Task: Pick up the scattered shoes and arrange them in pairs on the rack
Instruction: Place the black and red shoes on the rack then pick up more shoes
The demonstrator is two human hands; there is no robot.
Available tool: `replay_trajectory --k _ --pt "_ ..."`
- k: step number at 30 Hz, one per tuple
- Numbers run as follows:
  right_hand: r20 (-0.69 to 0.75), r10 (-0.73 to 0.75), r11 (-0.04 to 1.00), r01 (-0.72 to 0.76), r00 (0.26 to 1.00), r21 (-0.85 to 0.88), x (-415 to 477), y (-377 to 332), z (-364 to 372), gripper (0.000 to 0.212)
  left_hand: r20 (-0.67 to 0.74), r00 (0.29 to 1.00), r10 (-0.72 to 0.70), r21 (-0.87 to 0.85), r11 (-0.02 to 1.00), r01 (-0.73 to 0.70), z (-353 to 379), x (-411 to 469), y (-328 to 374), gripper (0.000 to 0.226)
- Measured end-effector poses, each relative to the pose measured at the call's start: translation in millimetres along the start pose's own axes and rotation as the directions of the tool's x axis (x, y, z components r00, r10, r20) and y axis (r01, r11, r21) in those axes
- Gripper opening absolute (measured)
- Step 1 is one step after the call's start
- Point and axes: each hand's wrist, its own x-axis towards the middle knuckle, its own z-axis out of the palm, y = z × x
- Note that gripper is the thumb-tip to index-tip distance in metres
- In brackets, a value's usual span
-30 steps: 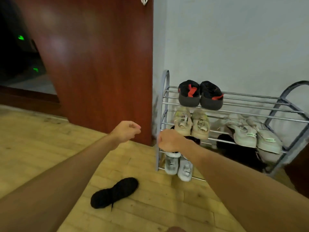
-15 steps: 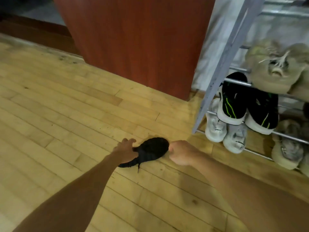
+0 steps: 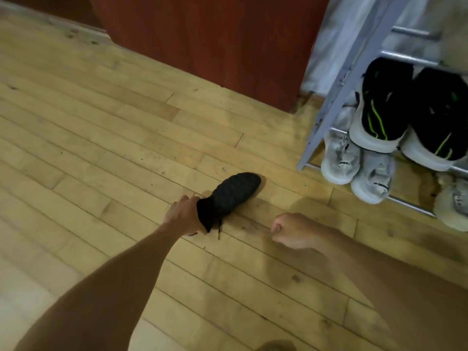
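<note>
A black knit shoe (image 3: pixel 231 195) lies on the wooden floor, toe pointing up and right, a lace end trailing below its heel. My left hand (image 3: pixel 183 215) grips the shoe at its heel end. My right hand (image 3: pixel 291 230) hovers over the floor to the right of the shoe, fingers curled, holding nothing. The grey metal shoe rack (image 3: pixel 336 97) stands at the right. On it sit a black pair with green stripes and white soles (image 3: pixel 379 110), and lower down a pale grey pair (image 3: pixel 354 165).
A red-brown wooden panel (image 3: pixel 215 34) rises behind the shoe and meets the floor left of the rack. A beige shoe (image 3: pixel 453 206) sits on the rack's bottom rail at the right edge. Bare floorboards (image 3: pixel 88 135) stretch to the left.
The view dropped from the rack to the floor. My left hand went down to the black shoe and took hold of its heel. My right hand drew back from the shoe's toe.
</note>
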Motion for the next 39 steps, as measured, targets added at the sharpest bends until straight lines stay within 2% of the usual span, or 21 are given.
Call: replay_trajectory --k 2,5,7,10,12,14,17,19,22,28,30,33,36,39 --pt "-0.030 -0.018 0.998 0.016 0.999 -0.066 -16.3 -3.5 -12.7 0.029 0.111 0.993 -0.045 -0.216 0.974 0.069 -7.5 -15.1 13.0 0.072" --pt "-0.096 -0.013 0.992 0.000 0.995 -0.127 -50.7 -7.6 -36.7 0.031 0.171 0.985 -0.034 -0.515 0.849 0.119 -25.6 -39.0 33.9 0.067" --pt "-0.166 0.000 0.996 -0.014 0.986 -0.086 -80.3 -7.3 -51.5 0.034 0.201 0.977 0.077 -0.656 0.751 0.076 -44.4 -65.2 51.0 0.062" --pt "-0.228 0.009 0.999 -0.001 0.974 0.037 -132.0 -8.5 -66.6 0.033 0.238 0.920 0.311 -0.784 0.620 -0.006 -79.3 -118.8 80.0 0.048" --pt "-0.249 0.037 0.983 0.010 0.968 0.184 -168.6 -9.5 -69.3 0.038 0.211 0.878 0.430 -0.837 0.544 -0.066 -100.0 -150.3 97.0 0.055" --pt "-0.309 0.050 0.923 0.075 0.950 0.378 -204.4 -9.9 -69.0 0.049 0.181 0.837 0.516 -0.877 0.470 -0.100 -117.2 -179.0 115.0 0.059" --pt "-0.443 0.004 0.773 0.278 0.896 0.570 -251.7 -8.2 -68.4 0.036 0.129 0.783 0.609 -0.913 0.381 -0.145 -137.2 -222.1 146.7 0.043" --pt "-0.556 0.031 0.661 0.400 0.831 0.634 -281.0 -4.0 -69.9 0.029 0.098 0.761 0.641 -0.925 0.341 -0.167 -146.8 -249.0 168.9 0.036" --pt "-0.679 0.130 0.524 0.532 0.722 0.666 -324.5 11.9 -72.2 0.038 0.058 0.741 0.669 -0.894 0.365 -0.260 -157.1 -284.8 201.7 0.029" --pt "-0.710 0.155 0.301 0.652 0.687 0.696 -406.2 57.8 -60.9 0.050 -0.007 0.693 0.721 -0.748 0.456 -0.482 -164.0 -348.0 261.2 0.028" --pt "-0.738 0.167 0.292 0.682 0.654 0.671 -424.4 76.3 -51.3 0.044 -0.093 0.701 0.707 -0.680 0.469 -0.564 -163.7 -364.4 284.8 0.033" --pt "-0.771 0.260 0.259 0.727 0.581 0.636 -450.4 105.8 -35.6 0.044 -0.179 0.721 0.669 -0.638 0.479 -0.603 -154.6 -388.6 325.5 0.035" --pt "-0.779 0.338 0.254 0.746 0.528 0.616 -473.8 139.9 -22.8 0.039 -0.136 0.694 0.707 -0.587 0.507 -0.631 -132.0 -414.2 364.9 0.036" --pt "-0.780 0.354 0.276 0.739 0.516 0.614 -495.4 175.8 -9.8 0.029 -0.078 0.711 0.699 -0.571 0.553 -0.606 -102.7 -435.9 401.1 0.036"
